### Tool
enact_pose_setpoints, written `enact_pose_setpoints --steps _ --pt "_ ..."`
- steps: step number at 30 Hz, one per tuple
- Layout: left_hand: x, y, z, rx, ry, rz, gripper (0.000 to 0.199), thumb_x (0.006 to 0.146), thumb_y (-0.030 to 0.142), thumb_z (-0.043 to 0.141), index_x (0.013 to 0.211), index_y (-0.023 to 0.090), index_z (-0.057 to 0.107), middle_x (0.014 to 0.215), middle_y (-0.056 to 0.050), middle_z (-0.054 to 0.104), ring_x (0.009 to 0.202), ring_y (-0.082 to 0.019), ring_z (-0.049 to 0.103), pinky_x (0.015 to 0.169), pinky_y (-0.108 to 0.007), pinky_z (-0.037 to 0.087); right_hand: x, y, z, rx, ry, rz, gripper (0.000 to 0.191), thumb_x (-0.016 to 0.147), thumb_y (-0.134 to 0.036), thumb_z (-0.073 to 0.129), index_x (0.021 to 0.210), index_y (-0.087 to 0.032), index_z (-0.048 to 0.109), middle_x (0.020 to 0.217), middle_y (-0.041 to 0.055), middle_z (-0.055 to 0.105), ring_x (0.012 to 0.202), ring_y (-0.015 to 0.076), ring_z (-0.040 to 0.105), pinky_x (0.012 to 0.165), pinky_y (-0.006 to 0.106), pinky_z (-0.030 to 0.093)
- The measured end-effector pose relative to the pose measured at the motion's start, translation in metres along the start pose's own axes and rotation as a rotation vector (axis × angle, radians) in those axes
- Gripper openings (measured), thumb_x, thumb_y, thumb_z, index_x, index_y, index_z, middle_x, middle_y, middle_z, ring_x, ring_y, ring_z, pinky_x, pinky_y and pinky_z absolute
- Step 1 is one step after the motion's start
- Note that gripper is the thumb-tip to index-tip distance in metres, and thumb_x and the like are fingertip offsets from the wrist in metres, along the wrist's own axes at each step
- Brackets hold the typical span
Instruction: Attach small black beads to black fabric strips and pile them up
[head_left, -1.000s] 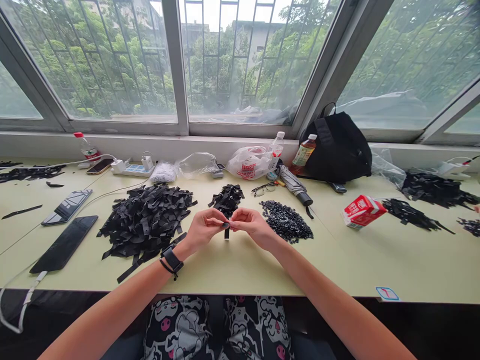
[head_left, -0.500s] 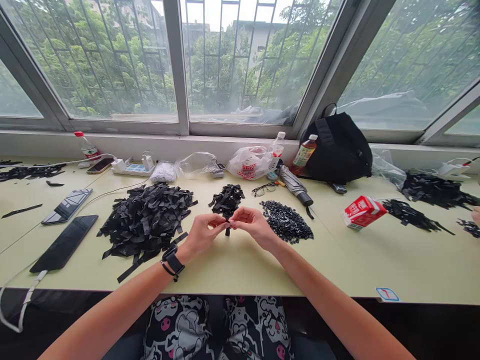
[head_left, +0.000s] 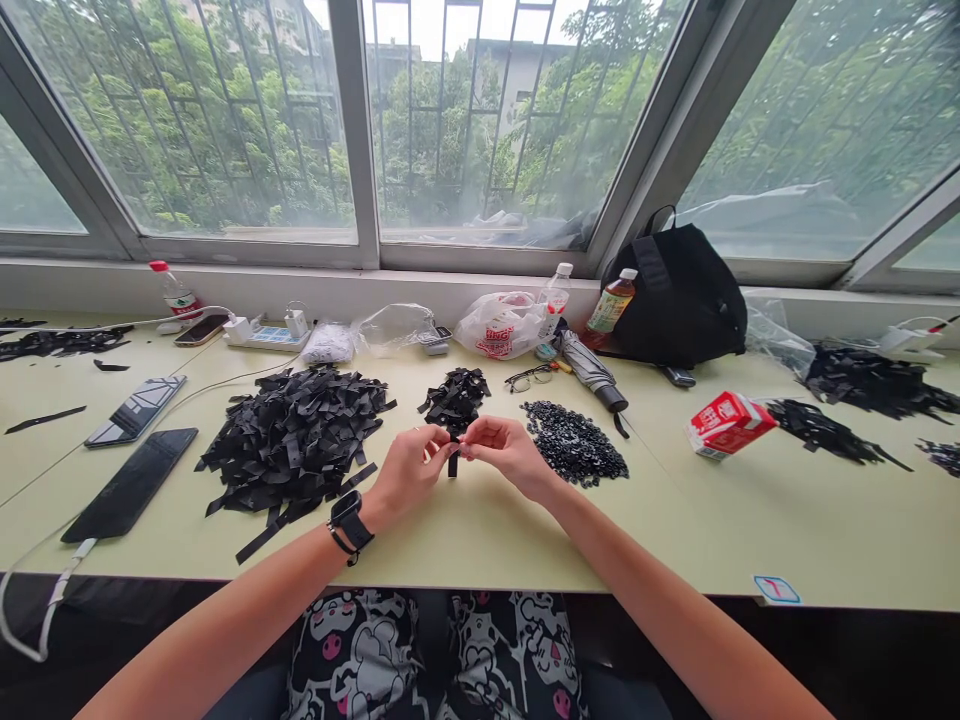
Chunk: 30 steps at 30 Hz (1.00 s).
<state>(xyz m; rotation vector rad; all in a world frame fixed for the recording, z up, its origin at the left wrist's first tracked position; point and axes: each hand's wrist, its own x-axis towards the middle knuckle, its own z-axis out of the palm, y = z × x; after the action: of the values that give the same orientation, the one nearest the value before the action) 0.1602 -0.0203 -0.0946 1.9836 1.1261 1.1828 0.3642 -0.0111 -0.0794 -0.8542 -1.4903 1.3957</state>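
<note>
My left hand [head_left: 412, 464] and my right hand [head_left: 504, 454] meet fingertip to fingertip over the table. Both pinch a short black fabric strip [head_left: 452, 466], whose lower end hangs below the fingers. Whether a small black piece is also between the fingertips, I cannot make out. Just behind the hands lies a small heap of black strips [head_left: 454, 394]. To the left of my left hand spreads a large pile of black strips [head_left: 296, 440]. Right of my right hand is a pile of small shiny black rings or buckles [head_left: 576, 442], partly see-through in the middle.
Left on the pale table [head_left: 675, 530] lie a dark phone [head_left: 131, 485] on a cable and another phone [head_left: 135, 411]. Toward the window stand a plastic bag [head_left: 499, 325], glasses [head_left: 531, 377], a folded umbrella [head_left: 591, 370] and a black backpack [head_left: 675, 295]. A red carton [head_left: 729, 425] sits right.
My left hand has shifted slightly, its wrist a little to the right. More of the strip's hanging end shows below the fingers. A person's hand at the far right edge has left the view.
</note>
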Motion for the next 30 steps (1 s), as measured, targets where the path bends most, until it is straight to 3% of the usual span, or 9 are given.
enact_pose_setpoints --steps 6,10,15,19,24,28,30 --pt "-0.003 0.000 0.001 0.025 0.017 -0.014 0.015 0.093 0.033 0.066 0.086 0.022 0.072 0.081 -0.003 0.075 0.066 -0.017 0.062 0.061 -0.028 0.043 0.000 0.004 0.000 -0.031 -0.020 -0.006 0.023 0.075 -0.036 0.087 0.084 -0.020 0.073 0.080 0.0024 0.072 0.076 0.0172 0.067 0.078 0.035 0.056" --pt "0.002 -0.002 -0.003 -0.045 0.039 -0.063 0.020 0.090 0.038 0.070 0.082 0.020 0.074 0.078 -0.003 0.075 0.066 -0.017 0.062 0.062 -0.027 0.044 0.001 0.006 0.001 -0.077 -0.030 -0.026 0.030 0.076 -0.041 0.086 0.093 -0.020 0.072 0.090 0.0042 0.074 0.085 0.0194 0.070 0.086 0.038 0.058" --pt "0.010 -0.005 -0.008 -0.321 -0.076 -0.193 0.029 0.086 0.045 0.074 0.082 0.016 0.078 0.077 -0.006 0.076 0.067 -0.017 0.064 0.063 -0.027 0.048 -0.002 0.007 0.006 -0.322 -0.006 -0.230 0.034 0.087 -0.040 0.077 0.116 -0.024 0.070 0.098 0.0067 0.074 0.087 0.0215 0.071 0.086 0.041 0.059" --pt "0.010 -0.004 -0.008 -0.426 -0.145 -0.224 0.022 0.085 0.039 0.074 0.084 0.017 0.081 0.078 -0.006 0.077 0.069 -0.017 0.065 0.068 -0.027 0.051 -0.003 0.009 0.006 -0.534 -0.038 -0.335 0.027 0.093 -0.040 0.068 0.117 -0.028 0.075 0.097 0.0068 0.076 0.082 0.0218 0.069 0.077 0.038 0.058" --pt "0.008 -0.001 -0.009 -0.331 -0.156 -0.216 0.024 0.085 0.040 0.073 0.085 0.018 0.082 0.078 -0.007 0.077 0.070 -0.019 0.066 0.066 -0.028 0.051 -0.004 0.005 0.001 -0.571 -0.035 -0.315 0.020 0.094 -0.039 0.066 0.104 -0.027 0.079 0.091 0.0060 0.078 0.077 0.0212 0.069 0.068 0.034 0.055" --pt "0.005 0.004 -0.010 -0.107 -0.006 -0.144 0.029 0.088 0.044 0.071 0.073 0.019 0.077 0.072 -0.004 0.075 0.062 -0.016 0.062 0.059 -0.027 0.044 -0.005 0.003 -0.003 -0.510 -0.107 -0.181 0.016 0.090 -0.036 0.071 0.092 -0.022 0.079 0.078 0.0043 0.076 0.067 0.0194 0.067 0.065 0.033 0.056" --pt "0.003 0.008 -0.011 -0.011 0.076 -0.089 0.032 0.089 0.043 0.070 0.068 0.020 0.074 0.068 -0.003 0.073 0.059 -0.015 0.059 0.058 -0.027 0.042 -0.004 0.007 -0.005 -0.481 -0.118 -0.145 0.018 0.089 -0.035 0.071 0.098 -0.022 0.080 0.086 0.0053 0.077 0.072 0.0207 0.070 0.072 0.036 0.060"
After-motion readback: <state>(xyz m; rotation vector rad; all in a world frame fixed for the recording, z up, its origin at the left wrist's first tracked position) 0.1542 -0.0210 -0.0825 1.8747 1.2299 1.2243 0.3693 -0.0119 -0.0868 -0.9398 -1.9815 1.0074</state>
